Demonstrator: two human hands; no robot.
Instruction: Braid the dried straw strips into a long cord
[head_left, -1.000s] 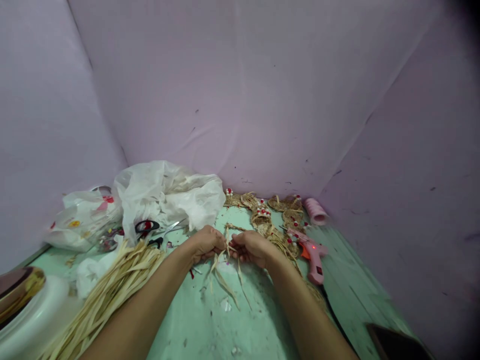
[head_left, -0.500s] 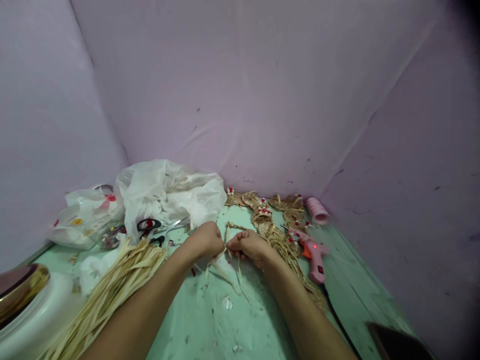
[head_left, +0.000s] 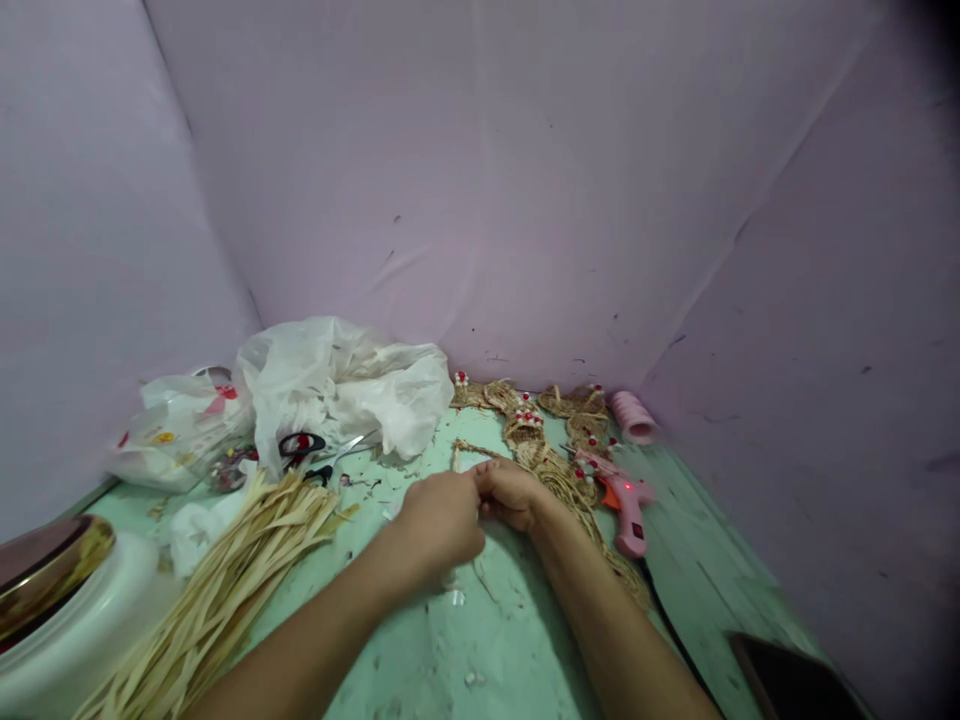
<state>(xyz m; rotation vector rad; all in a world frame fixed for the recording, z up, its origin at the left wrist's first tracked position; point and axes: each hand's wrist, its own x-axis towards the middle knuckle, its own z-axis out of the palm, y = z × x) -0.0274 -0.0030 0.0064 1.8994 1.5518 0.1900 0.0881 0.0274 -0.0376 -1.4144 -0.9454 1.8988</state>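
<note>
My left hand (head_left: pixel 441 522) and my right hand (head_left: pixel 510 492) meet over the green table (head_left: pixel 487 650), both with fingers curled shut. They pinch thin pale straw strips, which are mostly hidden under the hands. A braided straw cord (head_left: pixel 469 448) runs from the hands towards the back wall. A thick bundle of pale straw strips (head_left: pixel 232 580) lies to the left of my left forearm.
Black-handled scissors (head_left: pixel 304 447) lie by crumpled white plastic bags (head_left: pixel 337 385). Woven straw pieces with red beads (head_left: pixel 555 420) sit at the back, with a pink spool (head_left: pixel 632 418) and a pink glue gun (head_left: pixel 624 498) to the right. A white-and-gold dish (head_left: pixel 60 600) is at the left edge.
My left hand has moved right and forward, covering the loose strips that hung between the hands. The hands are now pressed together.
</note>
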